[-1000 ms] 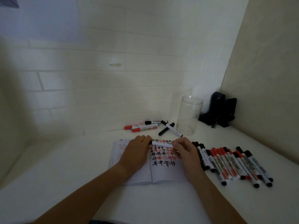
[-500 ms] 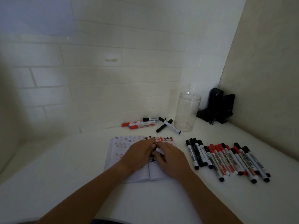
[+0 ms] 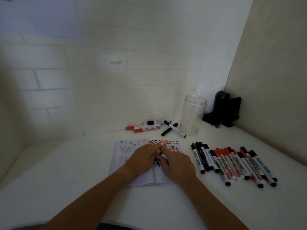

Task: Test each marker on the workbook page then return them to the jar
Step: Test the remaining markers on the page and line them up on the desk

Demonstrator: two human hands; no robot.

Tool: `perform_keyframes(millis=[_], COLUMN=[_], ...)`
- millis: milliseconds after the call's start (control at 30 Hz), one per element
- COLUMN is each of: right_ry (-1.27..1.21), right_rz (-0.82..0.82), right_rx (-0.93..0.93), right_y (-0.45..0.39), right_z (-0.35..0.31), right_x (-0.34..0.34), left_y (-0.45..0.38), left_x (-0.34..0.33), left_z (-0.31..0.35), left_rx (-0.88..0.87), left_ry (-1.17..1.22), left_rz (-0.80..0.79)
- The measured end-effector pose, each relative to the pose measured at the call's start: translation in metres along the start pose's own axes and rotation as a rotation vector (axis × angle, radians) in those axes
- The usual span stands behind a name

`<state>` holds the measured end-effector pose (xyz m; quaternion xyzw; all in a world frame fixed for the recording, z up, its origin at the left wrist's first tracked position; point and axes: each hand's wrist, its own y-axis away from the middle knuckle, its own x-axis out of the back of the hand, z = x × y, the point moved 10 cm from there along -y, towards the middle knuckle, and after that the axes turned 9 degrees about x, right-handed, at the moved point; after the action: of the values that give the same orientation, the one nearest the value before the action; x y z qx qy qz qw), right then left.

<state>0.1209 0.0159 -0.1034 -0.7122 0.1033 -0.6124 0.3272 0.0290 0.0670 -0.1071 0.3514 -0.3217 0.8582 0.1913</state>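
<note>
From the head camera, your left hand and right hand meet over the middle of the open workbook, which lies flat on the white table. Fingers of both hands are curled and pressed together where they meet, with a small white thing just visible between them. It may be a marker, but you cannot tell from here what it is or which hand has hold of it. The right-hand page shows rows of black and red test marks above your knuckles, and one black mark below your fingers.

The clear jar stands upright near the back wall, well apart from your hands, with nothing showing inside it. Just left of the jar, a small group of markers lies loose against the wall, some red-capped, some black, two of them crossed. To the right of the workbook, a long row of markers lies side by side, red and black caps mixed.

A black object sits in the back right corner, beside the jar.
</note>
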Motion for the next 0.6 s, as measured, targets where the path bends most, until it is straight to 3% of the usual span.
perform_keyframes(millis=[233,433,600], right_ry=[0.038,-0.051,-0.254], right_rz=[-0.043,-0.041,0.154], right_rx=[-0.07,-0.215,-0.245], right_y=[0.001,0.004,0.008], right_z=[0.008,0.027,0.04], right_x=[-0.003,0.003,0.027], left_y=[-0.002,-0.002,-0.002], left_x=[0.002,0.023,0.007], left_z=[-0.011,-0.019,-0.027], left_rx=[0.061,0.166,0.185], left_ry=[-0.011,-0.078,-0.175], left_rz=[0.028,0.233,0.093])
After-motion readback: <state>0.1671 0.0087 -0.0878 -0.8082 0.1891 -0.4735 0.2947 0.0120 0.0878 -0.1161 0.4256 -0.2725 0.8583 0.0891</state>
